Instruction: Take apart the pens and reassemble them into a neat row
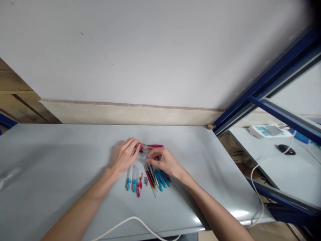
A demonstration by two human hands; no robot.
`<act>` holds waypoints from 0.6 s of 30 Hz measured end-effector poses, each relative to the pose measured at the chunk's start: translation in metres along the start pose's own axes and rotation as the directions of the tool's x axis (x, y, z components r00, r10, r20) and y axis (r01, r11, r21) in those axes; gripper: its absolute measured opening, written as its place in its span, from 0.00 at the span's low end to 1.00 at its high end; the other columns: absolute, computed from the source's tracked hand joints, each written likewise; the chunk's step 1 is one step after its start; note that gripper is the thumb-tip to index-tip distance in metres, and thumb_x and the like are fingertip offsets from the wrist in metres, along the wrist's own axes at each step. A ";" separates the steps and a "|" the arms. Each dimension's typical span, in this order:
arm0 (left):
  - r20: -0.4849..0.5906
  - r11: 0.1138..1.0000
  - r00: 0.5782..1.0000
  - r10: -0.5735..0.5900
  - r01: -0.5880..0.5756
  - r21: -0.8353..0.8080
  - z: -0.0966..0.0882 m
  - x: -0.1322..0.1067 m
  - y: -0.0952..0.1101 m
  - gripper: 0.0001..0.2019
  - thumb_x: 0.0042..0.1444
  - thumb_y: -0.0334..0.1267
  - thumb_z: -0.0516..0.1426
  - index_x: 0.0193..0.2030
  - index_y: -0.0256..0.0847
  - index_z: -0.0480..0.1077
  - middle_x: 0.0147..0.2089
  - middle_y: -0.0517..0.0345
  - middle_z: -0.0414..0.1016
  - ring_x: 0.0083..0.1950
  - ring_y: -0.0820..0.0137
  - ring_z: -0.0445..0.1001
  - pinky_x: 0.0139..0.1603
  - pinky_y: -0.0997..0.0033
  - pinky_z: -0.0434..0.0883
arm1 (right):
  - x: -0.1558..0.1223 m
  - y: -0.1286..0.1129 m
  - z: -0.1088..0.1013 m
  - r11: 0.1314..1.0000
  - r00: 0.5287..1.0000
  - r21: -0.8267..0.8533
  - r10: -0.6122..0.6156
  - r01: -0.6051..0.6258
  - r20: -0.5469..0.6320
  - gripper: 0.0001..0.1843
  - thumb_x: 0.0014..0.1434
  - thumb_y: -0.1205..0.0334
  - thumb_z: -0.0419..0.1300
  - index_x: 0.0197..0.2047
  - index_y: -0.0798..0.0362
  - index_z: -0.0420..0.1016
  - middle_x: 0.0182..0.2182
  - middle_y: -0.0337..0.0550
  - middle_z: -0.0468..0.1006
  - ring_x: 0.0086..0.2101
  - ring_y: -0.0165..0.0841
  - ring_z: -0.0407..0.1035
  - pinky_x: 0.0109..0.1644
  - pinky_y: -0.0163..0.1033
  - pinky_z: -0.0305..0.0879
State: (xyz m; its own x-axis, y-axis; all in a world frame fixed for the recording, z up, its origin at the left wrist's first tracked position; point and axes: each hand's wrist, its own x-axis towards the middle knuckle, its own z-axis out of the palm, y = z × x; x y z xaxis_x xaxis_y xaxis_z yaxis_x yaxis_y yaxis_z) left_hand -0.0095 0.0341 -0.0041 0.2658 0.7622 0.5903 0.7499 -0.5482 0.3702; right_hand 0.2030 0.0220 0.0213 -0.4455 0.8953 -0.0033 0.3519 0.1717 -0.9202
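We are working near the middle of a grey bench, whose far edge is running along the wall and whose right edge is passing beside a blue frame; the widest stretch of surface is lying left of our left hand, while a white cable is looping across the near edge. Our forearms are running out of view at the bottom. Our left hand is curling its fingers beside the red pens, and our right hand is bringing thumb and forefinger close together; we are not managing to tell whether either is gripping anything. It is covering the upper ends of the blue pens. Nearer us, clear tubes with blue ends, a glossy red piece, small grey pieces and slim red, black and yellowish sticks are lying between our forearms.
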 end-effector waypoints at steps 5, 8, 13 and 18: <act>-0.002 0.999 1.000 -0.007 0.007 0.053 -0.001 0.000 0.000 0.07 0.70 0.35 0.52 0.42 0.41 0.70 0.39 0.57 0.75 0.41 0.69 0.74 0.43 0.70 0.68 | -0.002 -0.001 0.002 0.991 0.998 -0.116 -0.057 0.060 0.023 0.16 0.57 0.67 0.67 0.49 0.51 0.77 0.28 0.37 0.79 0.27 0.32 0.71 0.35 0.36 0.65; -0.009 0.998 1.000 -0.010 0.011 0.068 -0.002 0.002 -0.001 0.08 0.70 0.35 0.51 0.42 0.41 0.71 0.38 0.57 0.75 0.41 0.68 0.74 0.43 0.70 0.68 | -0.003 -0.004 0.001 0.974 0.986 -0.162 -0.145 0.157 0.081 0.10 0.59 0.69 0.65 0.45 0.50 0.79 0.31 0.38 0.80 0.30 0.32 0.72 0.38 0.36 0.66; 0.006 0.997 1.000 -0.015 0.014 0.070 -0.007 0.004 -0.002 0.08 0.70 0.35 0.51 0.42 0.41 0.70 0.39 0.57 0.76 0.41 0.68 0.74 0.43 0.69 0.67 | 0.000 -0.001 0.000 0.935 0.966 -0.255 -0.215 0.247 0.147 0.06 0.60 0.71 0.64 0.38 0.52 0.81 0.29 0.39 0.79 0.34 0.34 0.72 0.40 0.36 0.65; 0.036 0.995 0.997 -0.062 0.059 0.079 -0.014 0.007 -0.011 0.07 0.69 0.36 0.51 0.43 0.42 0.70 0.40 0.57 0.76 0.42 0.67 0.75 0.44 0.69 0.67 | 0.003 0.005 -0.002 0.924 0.950 -0.258 -0.232 0.283 0.210 0.07 0.58 0.75 0.63 0.35 0.54 0.81 0.30 0.39 0.79 0.30 0.30 0.69 0.37 0.34 0.64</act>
State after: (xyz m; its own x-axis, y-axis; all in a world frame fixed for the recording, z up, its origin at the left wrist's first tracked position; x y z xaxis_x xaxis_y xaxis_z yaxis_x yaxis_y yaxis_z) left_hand -0.0249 0.0405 0.0061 0.2398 0.8067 0.5401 0.8098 -0.4731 0.3469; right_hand 0.2046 0.0263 0.0177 -0.6780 0.7238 0.1281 0.4112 0.5180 -0.7501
